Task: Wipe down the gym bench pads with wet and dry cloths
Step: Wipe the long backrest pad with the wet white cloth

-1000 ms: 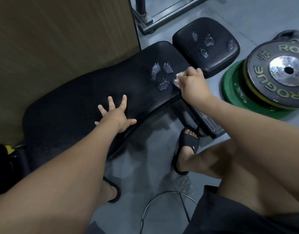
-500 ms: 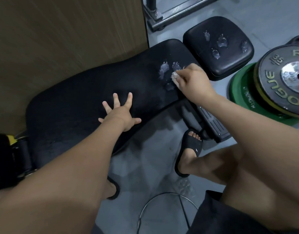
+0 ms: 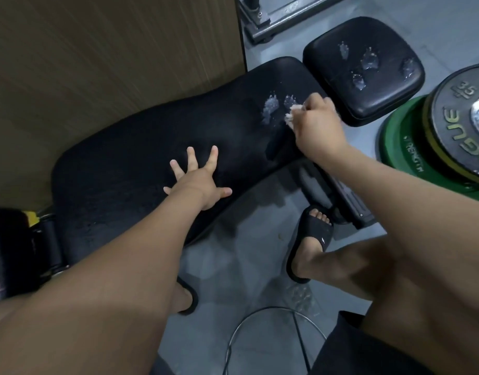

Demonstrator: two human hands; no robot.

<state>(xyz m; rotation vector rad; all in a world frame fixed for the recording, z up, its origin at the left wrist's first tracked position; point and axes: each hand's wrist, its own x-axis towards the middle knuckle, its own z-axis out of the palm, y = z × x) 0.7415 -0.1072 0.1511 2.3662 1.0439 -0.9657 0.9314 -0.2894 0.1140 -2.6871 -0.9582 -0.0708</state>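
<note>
Grey gym floor (image 3: 233, 266); long pad (image 3: 141, 169) runs near-left to far-right. Right hand (image 3: 316, 125) fingers (image 3: 312, 102) curled tight on a pale cloth (image 3: 291, 115) at the pad's far-right end, foam patches (image 3: 270, 108) just left of it. Left hand (image 3: 197, 185) splayed flat mid-pad, holding nothing; right is nearer the foam.

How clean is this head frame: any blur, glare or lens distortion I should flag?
Head view: dim, with fisheye bending the long bench pad; near forearms soft; right hand and its cloth slightly smeared; glare on the weight plate hub.
</note>
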